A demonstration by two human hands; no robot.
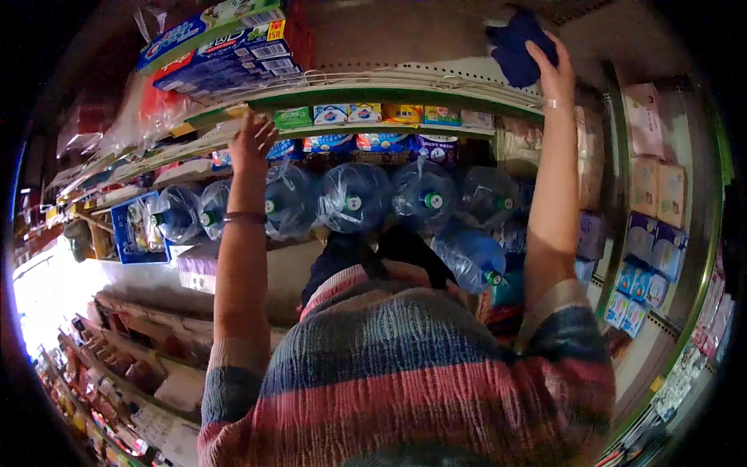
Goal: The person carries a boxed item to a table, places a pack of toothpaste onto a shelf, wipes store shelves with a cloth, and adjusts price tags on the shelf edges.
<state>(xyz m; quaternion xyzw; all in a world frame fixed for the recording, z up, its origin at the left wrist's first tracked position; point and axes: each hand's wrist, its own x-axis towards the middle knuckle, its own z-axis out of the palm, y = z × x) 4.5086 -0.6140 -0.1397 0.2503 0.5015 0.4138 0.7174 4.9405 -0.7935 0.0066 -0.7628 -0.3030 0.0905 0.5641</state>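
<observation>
My right hand (554,74) is raised at the upper right, its fingers closed on a dark blue cloth (520,48) over the top shelf (405,71). Bunched up, the cloth lies against the shelf surface near its right end. My left hand (253,142) is at the front edge of the shelving on the left, fingers apart and nothing seen in them. Whether its fingertips rest on the edge I cannot tell. Just above that hand, a wire rail (373,80) runs along the front of the top shelf.
Boxed goods (233,58) stand at the top shelf's left end. Below are several packets (346,114) and a row of large water bottles (354,198); another bottle (471,257) lies lower right. Packs of tissue (654,241) line the right-hand shelves. Shelving (148,366) also stands lower left.
</observation>
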